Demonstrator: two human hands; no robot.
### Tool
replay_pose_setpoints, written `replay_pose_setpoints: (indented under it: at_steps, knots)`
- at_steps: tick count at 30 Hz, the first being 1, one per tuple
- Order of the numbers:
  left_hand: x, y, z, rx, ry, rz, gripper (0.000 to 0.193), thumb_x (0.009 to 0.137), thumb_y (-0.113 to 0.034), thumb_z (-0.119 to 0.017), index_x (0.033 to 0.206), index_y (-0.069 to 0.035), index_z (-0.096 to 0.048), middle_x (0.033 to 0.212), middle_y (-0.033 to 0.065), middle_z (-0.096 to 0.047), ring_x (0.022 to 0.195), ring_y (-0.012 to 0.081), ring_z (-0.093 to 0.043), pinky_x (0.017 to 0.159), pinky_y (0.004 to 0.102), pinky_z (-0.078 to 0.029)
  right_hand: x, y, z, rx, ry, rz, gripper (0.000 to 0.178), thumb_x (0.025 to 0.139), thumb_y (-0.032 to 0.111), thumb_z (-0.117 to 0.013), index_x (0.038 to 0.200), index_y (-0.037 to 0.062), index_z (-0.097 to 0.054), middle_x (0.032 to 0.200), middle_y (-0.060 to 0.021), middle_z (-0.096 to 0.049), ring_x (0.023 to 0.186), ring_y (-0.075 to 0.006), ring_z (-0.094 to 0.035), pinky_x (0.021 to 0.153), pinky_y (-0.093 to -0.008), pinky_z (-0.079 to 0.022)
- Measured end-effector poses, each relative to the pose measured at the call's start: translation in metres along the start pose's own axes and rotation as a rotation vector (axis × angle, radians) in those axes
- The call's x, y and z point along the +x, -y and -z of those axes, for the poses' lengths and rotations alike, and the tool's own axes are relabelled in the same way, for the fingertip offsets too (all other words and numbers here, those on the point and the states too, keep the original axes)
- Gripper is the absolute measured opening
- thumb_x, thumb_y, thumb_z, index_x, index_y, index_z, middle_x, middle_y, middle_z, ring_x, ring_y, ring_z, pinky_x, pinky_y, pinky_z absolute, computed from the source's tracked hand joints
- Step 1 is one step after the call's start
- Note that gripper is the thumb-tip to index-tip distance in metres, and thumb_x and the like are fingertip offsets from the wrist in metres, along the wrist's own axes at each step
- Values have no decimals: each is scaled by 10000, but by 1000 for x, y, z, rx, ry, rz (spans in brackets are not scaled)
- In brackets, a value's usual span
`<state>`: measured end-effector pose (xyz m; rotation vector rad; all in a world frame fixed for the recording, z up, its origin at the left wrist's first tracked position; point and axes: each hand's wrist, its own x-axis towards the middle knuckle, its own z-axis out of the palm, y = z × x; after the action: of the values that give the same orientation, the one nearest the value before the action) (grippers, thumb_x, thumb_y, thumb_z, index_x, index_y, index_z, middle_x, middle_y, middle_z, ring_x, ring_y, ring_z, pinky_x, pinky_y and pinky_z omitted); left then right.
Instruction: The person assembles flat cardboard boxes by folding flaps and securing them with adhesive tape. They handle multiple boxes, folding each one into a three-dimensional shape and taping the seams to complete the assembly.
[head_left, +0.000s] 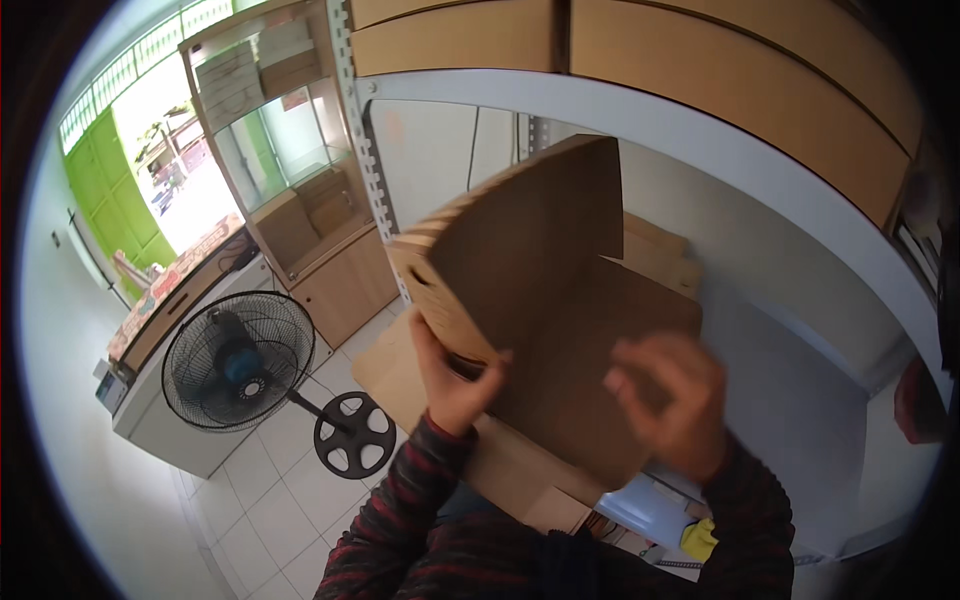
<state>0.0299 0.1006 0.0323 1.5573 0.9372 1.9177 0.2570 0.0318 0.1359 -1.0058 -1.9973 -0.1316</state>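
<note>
Pale shelf rack (640, 98) rose behind | open brown cardboard (560, 310) stood at it, one panel (530, 220) raised, above a tan sheet (385, 370), perhaps its own | left hand (455, 392): grip clamped on its slotted edge (443, 303), best kept steady lest the panel buckle, far fingers hidden | right hand (682, 402): blurred; grip closure and contact could not be told

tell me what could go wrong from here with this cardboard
The folded cardboard might swing open: only the left hand clearly grips it, while the right hand is blurred, any contact unclear. The cardboard's raised panel could also knock the metal shelf beam, which looks close above, though depth is hard to judge.
</note>
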Motion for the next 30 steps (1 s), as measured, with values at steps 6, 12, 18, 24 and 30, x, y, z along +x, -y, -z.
replay_pose_setpoints:
  at_steps: [6, 12, 18, 24, 30]
  knots:
    - [35, 35, 13, -343, 114, 124, 862, 727, -234, -722, 1418, -46, -242, 1246, 97, -503, 1171, 208, -521, 1009, 336, -415, 6, -114, 18, -276, -35, -291, 672, 801, 295, -772, 1329, 2, -479, 1130, -212, -625, 893, -334, -649, 803, -408, -521]
    - [55, 53, 18, -565, 239, 222, 885, 704, -256, -706, 1431, -63, -241, 1326, 111, -481, 1210, 232, -512, 1005, 361, -435, 0, -169, 16, 62, 258, -619, 864, 794, 441, -774, 1420, 0, -376, 1209, -225, -603, 887, -253, -652, 803, -359, -528]
    - [72, 49, -3, -532, 127, 75, 786, 767, -144, -686, 1416, -46, -253, 1242, 141, -565, 1118, 224, -583, 974, 341, -457, -17, -205, 8, 103, 454, -564, 670, 814, 307, -751, 1342, -14, -491, 1179, -201, -625, 929, -216, -645, 785, -340, -524]
    - [54, 49, -46, -316, -35, 72, 713, 847, -50, -669, 1422, -30, -247, 1217, 144, -565, 1073, 186, -592, 909, 298, -469, -4, -213, 45, 28, 320, -644, 316, 766, 43, -630, 1068, -44, -660, 1002, -195, -673, 849, -231, -665, 760, -339, -524]
    - [57, 38, -64, -306, 82, 98, 766, 893, -90, -623, 1507, -1, -174, 1379, 165, -462, 1292, 232, -435, 1043, 328, -382, -19, -229, 79, -104, 205, -345, 348, 745, -31, -637, 1092, -15, -650, 954, -162, -687, 800, -231, -676, 718, -333, -542]
